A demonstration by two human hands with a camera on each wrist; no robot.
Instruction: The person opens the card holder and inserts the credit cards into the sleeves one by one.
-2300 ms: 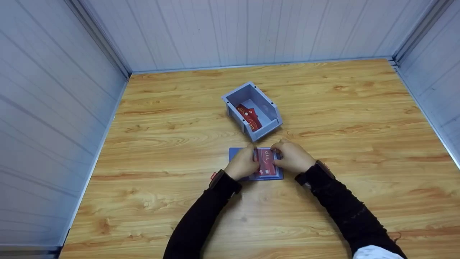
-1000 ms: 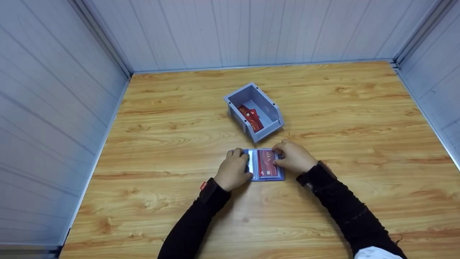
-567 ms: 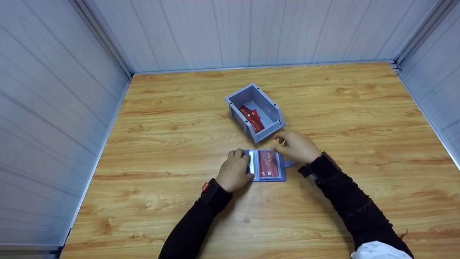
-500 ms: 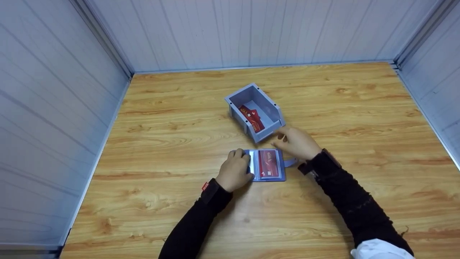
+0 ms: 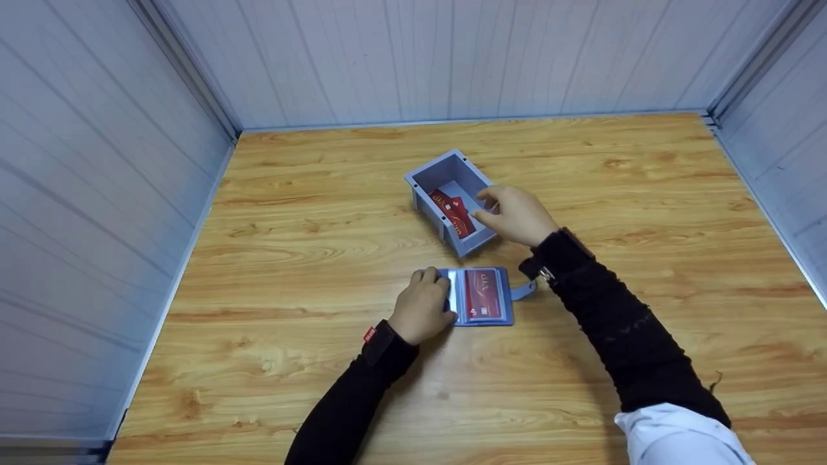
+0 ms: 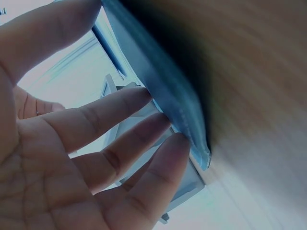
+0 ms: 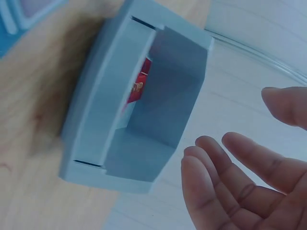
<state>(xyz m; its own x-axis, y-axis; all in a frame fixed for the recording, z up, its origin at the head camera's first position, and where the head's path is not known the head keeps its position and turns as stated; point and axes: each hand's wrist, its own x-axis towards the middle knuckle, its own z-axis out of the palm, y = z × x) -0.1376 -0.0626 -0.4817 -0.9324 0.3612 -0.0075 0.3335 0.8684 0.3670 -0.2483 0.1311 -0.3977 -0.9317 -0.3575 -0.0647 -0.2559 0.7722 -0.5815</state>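
An open blue card holder (image 5: 507,310) lies on the table, with a red VIP card (image 5: 483,294) in the clear sleeve on its right side. My left hand (image 5: 421,307) rests on its left part, fingertips and thumb pressing the cover (image 6: 158,81) with the palm raised. My right hand (image 5: 520,216) hovers over the right side of a grey bin (image 5: 475,244), holding nothing, thumb and fingers apart. Inside the bin are several red cards (image 5: 455,213), partly seen past its front wall in the right wrist view. The far left edge of the holder is hidden by my left hand.
A strap (image 5: 523,290) with a snap sticks out from the card holder's right edge. The wooden table (image 5: 291,258) is bounded by pale panel walls (image 5: 387,64) at the back and both sides.
My left hand shifted left onto the holder's left part and then stayed. My right hand let go of the holder's right side, uncovering the strap, and moved up and away to the bin.
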